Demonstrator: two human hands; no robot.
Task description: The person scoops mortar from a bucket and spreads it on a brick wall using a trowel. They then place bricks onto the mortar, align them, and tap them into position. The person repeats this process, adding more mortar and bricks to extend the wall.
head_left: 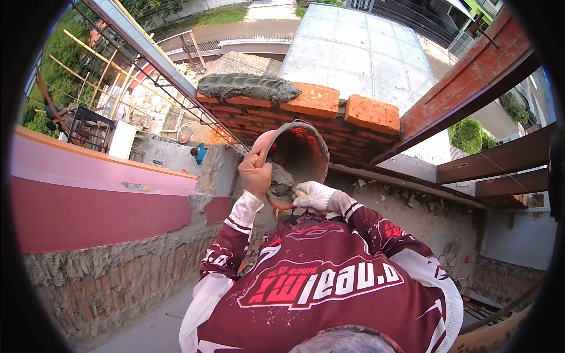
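Note:
An orange bucket [325,154], smeared with grey, is tilted with its mouth toward me. Wet mortar [281,181] lies inside, near its lower left rim. My left hand [255,176], bare, grips the left side of the rim. White knit covers my right hand [313,195], whose fingers are curled at the lower right of the mouth, beside the mortar; what they grip is hidden. Just beyond the bucket rises a brick wall [315,100]. A thick bed of mortar [247,87] coats its top at the left, and a loose-edged brick [372,114] sits at the right end.
A steel truss post [153,56] stands left of the wall, and a reddish beam [453,88] slants up at the right. Beyond is a pale panelled roof [359,47]. Far below at left, another person [200,154] is in blue. A pink ledge [106,167] runs along the left.

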